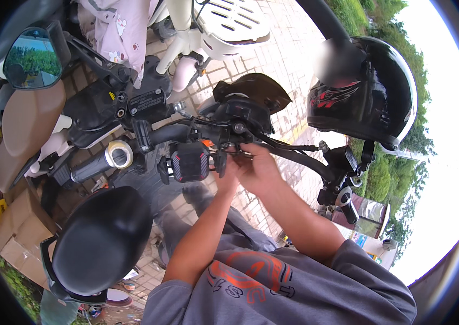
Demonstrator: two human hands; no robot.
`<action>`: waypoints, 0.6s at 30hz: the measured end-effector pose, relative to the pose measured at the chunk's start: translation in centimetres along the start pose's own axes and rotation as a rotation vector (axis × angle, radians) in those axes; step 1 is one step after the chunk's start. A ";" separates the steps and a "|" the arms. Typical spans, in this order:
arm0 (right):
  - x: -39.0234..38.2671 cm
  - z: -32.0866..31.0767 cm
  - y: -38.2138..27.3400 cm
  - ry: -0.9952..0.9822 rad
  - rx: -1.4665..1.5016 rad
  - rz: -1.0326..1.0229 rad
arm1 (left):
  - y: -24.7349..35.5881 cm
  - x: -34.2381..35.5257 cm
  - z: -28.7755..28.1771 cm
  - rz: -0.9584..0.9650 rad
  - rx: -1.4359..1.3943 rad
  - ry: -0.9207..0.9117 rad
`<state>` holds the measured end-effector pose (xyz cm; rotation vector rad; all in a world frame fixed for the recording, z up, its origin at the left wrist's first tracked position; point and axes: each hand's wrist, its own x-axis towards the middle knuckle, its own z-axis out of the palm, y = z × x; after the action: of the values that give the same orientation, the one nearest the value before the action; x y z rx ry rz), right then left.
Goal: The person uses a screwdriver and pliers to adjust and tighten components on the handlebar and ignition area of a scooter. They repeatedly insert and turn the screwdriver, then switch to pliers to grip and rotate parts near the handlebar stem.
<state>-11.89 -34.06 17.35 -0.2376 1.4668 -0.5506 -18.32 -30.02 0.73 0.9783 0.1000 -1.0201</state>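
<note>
My right hand (257,165) is closed at the thin black cables under the scooter's handlebar stem (238,128), fingertips pinched on something too small to make out. Just left of it, my left hand (228,168) reaches up beside the black phone holder (189,162), its fingers largely hidden by my other hand and the holder. The handlebar (310,165) runs across to a right grip (348,208); the left grip (89,169) has a silver end. A dark windscreen (256,89) sits over the stem.
A black helmet (375,97) hangs at upper right, above the handlebar. A round mirror (33,58), a pale scooter with a basket (229,27) and a tan seat (26,127) crowd the upper left. A black seat (102,244) and cardboard boxes (21,233) lie lower left, on brick paving (273,59).
</note>
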 end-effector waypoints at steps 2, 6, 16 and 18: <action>0.6 -0.2 1.8 -0.005 0.131 -0.005 | 0.0 0.1 -0.5 0.001 -0.008 -0.030; 1.0 0.1 2.2 -0.107 0.257 0.019 | 0.4 0.3 -1.0 -0.029 -0.054 -0.061; 1.5 -1.7 6.9 -0.209 0.328 -0.154 | 2.1 0.3 -4.6 -0.148 -0.208 -0.167; 1.5 -2.3 7.3 -0.263 0.326 -0.177 | 2.4 0.6 -5.0 -0.164 -0.221 -0.186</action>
<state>-12.58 -28.13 12.34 -0.1754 1.0889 -0.8586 -14.45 -26.41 -0.96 0.6794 0.1375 -1.2188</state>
